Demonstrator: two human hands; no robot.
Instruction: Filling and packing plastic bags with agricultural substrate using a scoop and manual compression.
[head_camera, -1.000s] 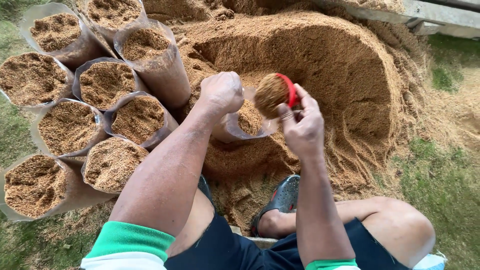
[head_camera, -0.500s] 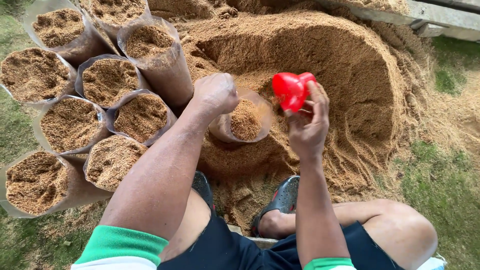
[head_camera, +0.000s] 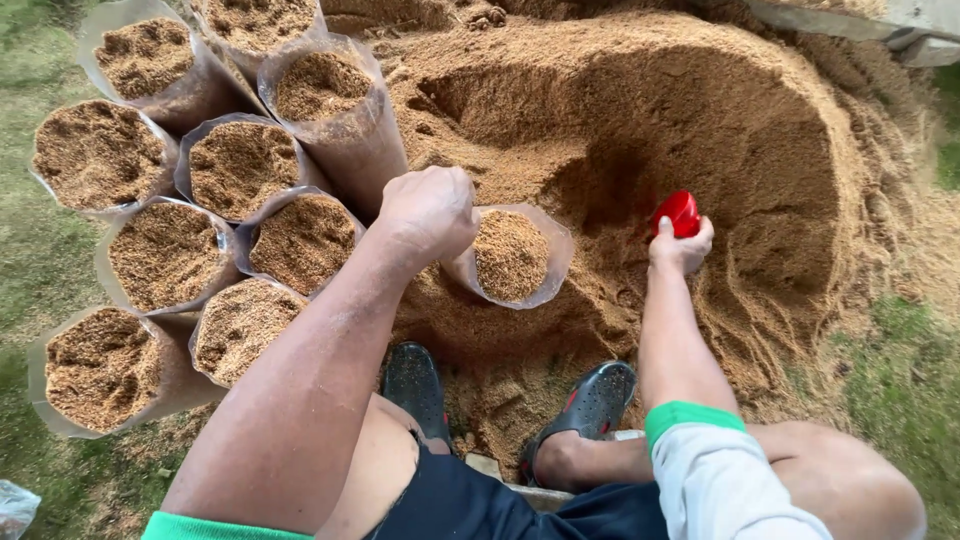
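- Filled most of the view: a big tan mound of loose sawdust-like material (head_camera: 700, 130), scooped hollow in the middle, spilling down toward the feet.
- Lay around the mound's edges: patchy green grass (head_camera: 900, 380), dusted with the same tan grains.
- Stood packed together at the left, touching one another: a cluster of tall clear plastic bags (head_camera: 240, 170), each brimming with the tan material, mouths open upward.
- Sat low in the frame: two bare knees, dark shorts, white sleeves with green cuffs (head_camera: 690, 415).
- Rested side by side in the spill at the mound's foot: a pair of dark rubber clogs (head_camera: 595, 395).
- Stood upright against the front of the mound, between both arms and apart from the cluster: a single clear plastic bag, nearly full of tan material (head_camera: 512, 258).
- Gripped that bag at its near-left rim: left hand (head_camera: 428, 212), fingers curled tight into a fist around the plastic edge, knuckles up.
- Reached out to the right, down in the hollow: right hand (head_camera: 682, 245), fingers wrapped closed around the small red plastic scoop (head_camera: 678, 213), thumb pressed along its back.
- Pointed away and down: that red scoop, its front edge against the dug wall of the mound, well to the right of the bag's mouth; contents, cannot tell.
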